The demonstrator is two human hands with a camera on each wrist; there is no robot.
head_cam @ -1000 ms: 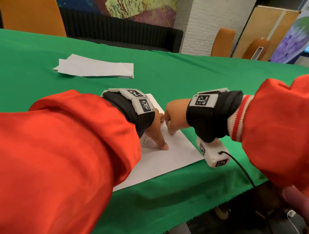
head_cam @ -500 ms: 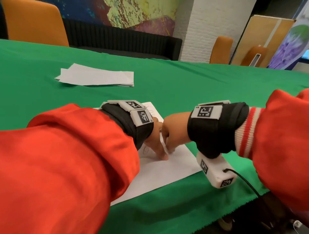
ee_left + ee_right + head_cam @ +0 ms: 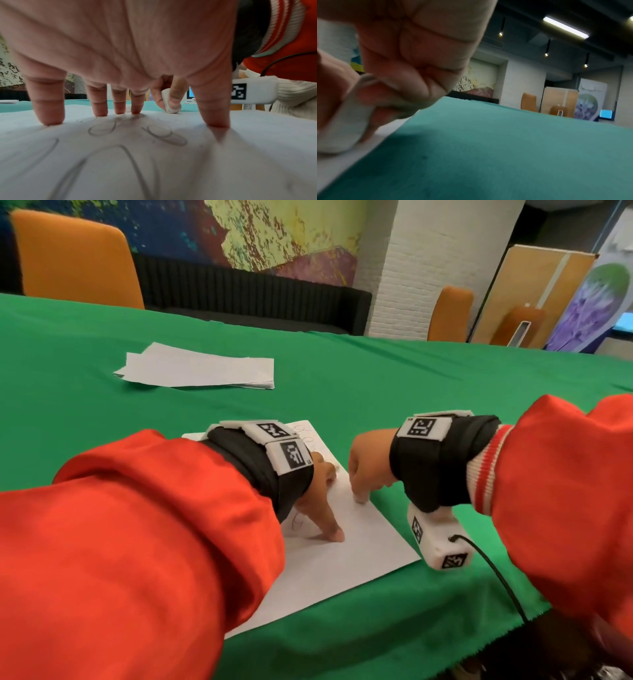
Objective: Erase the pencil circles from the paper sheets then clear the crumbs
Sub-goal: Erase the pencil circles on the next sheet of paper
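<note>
I've got the paper sheet (image 3: 346, 546) lying near the bench's (image 3: 411, 392) front edge, open green cloth to its right and a paper stack (image 3: 198, 371) well behind. My left hand (image 3: 120, 54) is spread, fingertips (image 3: 48, 119) pressing the sheet around the pencil circles (image 3: 102, 128). My right hand (image 3: 368, 470) pinches the eraser (image 3: 171, 104), its tip on the sheet's right edge.

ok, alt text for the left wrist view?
Left hand spread, fingers pressing a white sheet with pencil circles. Behind it, the right hand holds a white eraser on the sheet's far edge.
</note>
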